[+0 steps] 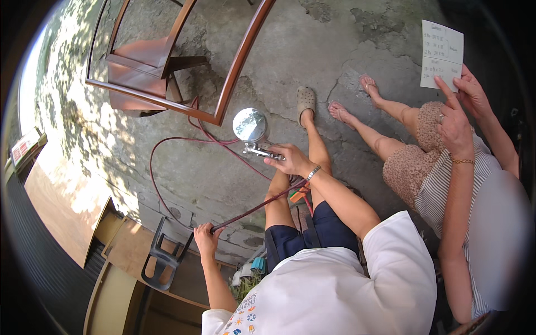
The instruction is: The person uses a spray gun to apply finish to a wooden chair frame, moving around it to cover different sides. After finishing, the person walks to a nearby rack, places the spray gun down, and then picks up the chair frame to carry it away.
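My right hand [291, 160] is wrapped round a paint spray gun [264, 151], a shiny metal tool with a round silver cup [249, 125] on top. From the gun a dark red air hose [259, 209] runs down to the left. My left hand [207, 241] is closed on that hose, low and out to the left. Beyond the gun stands a glossy reddish-brown wooden frame [240, 58], apart from it, with an inner frame and a brown panel [137, 84] behind. The fingers around the gun's handle are partly hidden.
At the right another person's hands [459, 114] hold a white paper [442, 54] with handwriting. That person's bare feet [341, 113] are near mine. More hose [153, 178] loops over the concrete floor [268, 50]. Boards [67, 201] and a dark plastic stool [162, 259] lie to the left.
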Tool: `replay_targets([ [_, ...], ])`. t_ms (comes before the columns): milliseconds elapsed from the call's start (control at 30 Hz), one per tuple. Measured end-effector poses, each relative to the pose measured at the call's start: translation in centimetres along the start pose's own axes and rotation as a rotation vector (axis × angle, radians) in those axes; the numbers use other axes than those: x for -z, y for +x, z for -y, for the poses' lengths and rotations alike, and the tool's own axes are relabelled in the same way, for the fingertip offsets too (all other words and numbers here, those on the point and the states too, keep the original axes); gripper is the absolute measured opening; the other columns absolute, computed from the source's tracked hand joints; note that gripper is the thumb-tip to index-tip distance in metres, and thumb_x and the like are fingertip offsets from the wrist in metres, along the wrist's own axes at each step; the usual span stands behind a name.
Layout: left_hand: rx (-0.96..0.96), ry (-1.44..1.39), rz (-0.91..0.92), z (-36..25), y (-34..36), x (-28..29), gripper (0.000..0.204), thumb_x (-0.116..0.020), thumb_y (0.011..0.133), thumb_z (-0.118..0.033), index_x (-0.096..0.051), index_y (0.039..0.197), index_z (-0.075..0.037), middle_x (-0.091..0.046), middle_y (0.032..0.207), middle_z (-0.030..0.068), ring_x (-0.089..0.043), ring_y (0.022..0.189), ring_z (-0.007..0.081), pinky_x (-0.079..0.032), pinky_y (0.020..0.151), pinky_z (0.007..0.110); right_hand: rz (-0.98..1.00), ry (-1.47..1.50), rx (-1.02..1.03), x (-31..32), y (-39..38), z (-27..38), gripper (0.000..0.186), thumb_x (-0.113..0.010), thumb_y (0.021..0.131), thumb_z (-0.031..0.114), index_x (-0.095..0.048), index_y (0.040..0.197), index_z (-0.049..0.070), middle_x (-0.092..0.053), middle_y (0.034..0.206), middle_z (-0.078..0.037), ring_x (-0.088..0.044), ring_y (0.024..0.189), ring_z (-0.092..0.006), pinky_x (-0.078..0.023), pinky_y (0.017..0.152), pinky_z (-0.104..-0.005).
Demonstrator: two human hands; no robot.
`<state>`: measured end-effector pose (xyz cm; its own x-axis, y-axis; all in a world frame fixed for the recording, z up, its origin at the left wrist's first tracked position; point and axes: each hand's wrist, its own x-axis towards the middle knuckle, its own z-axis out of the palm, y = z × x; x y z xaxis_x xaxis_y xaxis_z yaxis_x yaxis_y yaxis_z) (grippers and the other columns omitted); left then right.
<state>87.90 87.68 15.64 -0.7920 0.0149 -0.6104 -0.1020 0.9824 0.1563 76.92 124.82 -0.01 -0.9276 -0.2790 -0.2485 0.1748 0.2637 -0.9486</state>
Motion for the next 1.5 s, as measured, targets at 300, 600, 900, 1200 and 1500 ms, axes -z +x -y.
replay_targets([
  [300,0.004,-0.01,0.145,-0.2,-0.1,-3.7,0.045,-0.085,0.07,-0.042,-0.063,0.075,-0.004,-0.063,0.07,0.0107,-0.06,0.076,0.033,-0.04,0.079,0.041,-0.109,-0.011,0.027,6.5,3.2,6.7,0.041,-0.068,0.092,0.044,-0.069,0.095,0.003,-0.069,0.079,-0.016,-0.068,0.073,-0.0368,-0.053,0.065,-0.0439],
  [600,0.157,0.034,0.294,-4.2,-0.4,-4.3,0.029,-0.08,0.076,-0.036,-0.069,0.08,-0.009,-0.071,0.079,0.0112,-0.065,0.084,0.0324,-0.032,0.111,0.047,-0.126,-0.014,0.017,11.4,4.7,14.6,0.038,-0.07,0.09,0.042,-0.067,0.096,0.005,-0.068,0.079,-0.014,-0.067,0.072,-0.0346,-0.051,0.063,-0.0411],
  [900,0.04,-0.159,0.249,-2.8,-0.3,-4.9,0.028,-0.082,0.074,-0.032,-0.071,0.083,-0.007,-0.071,0.08,0.0115,-0.067,0.088,0.0319,-0.023,0.118,0.053,-0.106,-0.076,0.065,10.8,4.9,23.3,0.039,-0.07,0.09,0.043,-0.066,0.097,0.005,-0.07,0.081,-0.015,-0.068,0.074,-0.0349,-0.052,0.063,-0.0415],
  [1200,0.005,-0.272,0.128,7.5,-0.7,-4.4,0.03,-0.082,0.075,-0.032,-0.072,0.085,-0.006,-0.071,0.083,0.0136,-0.066,0.09,0.0333,-0.023,0.119,0.051,-0.158,-0.167,0.155,4.4,2.3,34.3,0.033,-0.075,0.088,0.032,-0.067,0.099,0.002,-0.069,0.081,-0.013,-0.065,0.067,-0.0243,-0.048,0.062,-0.0325],
  [1500,0.243,-0.297,-0.033,18.9,-2.1,-0.8,0.031,-0.084,0.072,-0.019,-0.07,0.095,-0.004,-0.057,0.134,0.0215,-0.043,0.135,0.0413,-0.028,0.119,0.051,-0.189,-0.119,0.252,-4.7,1.8,43.2,0.036,-0.076,0.089,0.033,-0.068,0.1,0.0,-0.068,0.077,-0.012,-0.065,0.064,-0.0185,-0.047,0.058,-0.0303],
])
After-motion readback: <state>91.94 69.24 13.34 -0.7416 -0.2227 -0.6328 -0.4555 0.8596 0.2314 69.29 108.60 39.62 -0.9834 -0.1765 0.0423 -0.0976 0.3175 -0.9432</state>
